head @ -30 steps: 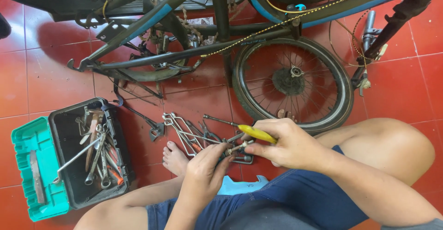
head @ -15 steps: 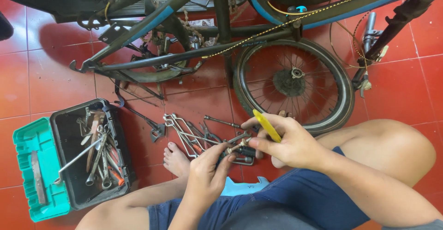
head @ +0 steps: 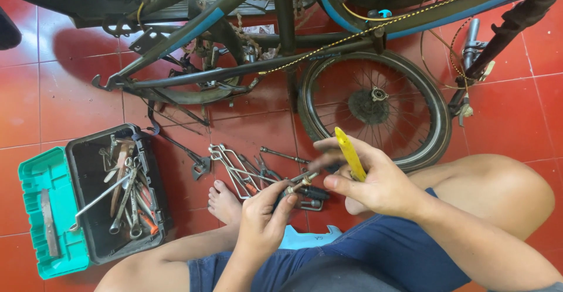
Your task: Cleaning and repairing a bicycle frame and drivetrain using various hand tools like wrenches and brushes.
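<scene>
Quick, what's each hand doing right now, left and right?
Left hand: closed, pinching a small metal part at its fingertips.
Right hand: closed around a yellow-handled tool.

Glossy red tiled floor (head: pixel 70 92). A matt black metal bicycle frame (head: pixel 234 72) and a rubber-tyred wheel (head: pixel 375 107) with thin metal spokes. A smooth yellow plastic tool (head: pixel 350 154). Dull grey metal wrenches (head: pixel 120 195) fill a black and teal plastic toolbox (head: pixel 41 180). Blue cloth shorts (head: pixel 375 251).
</scene>
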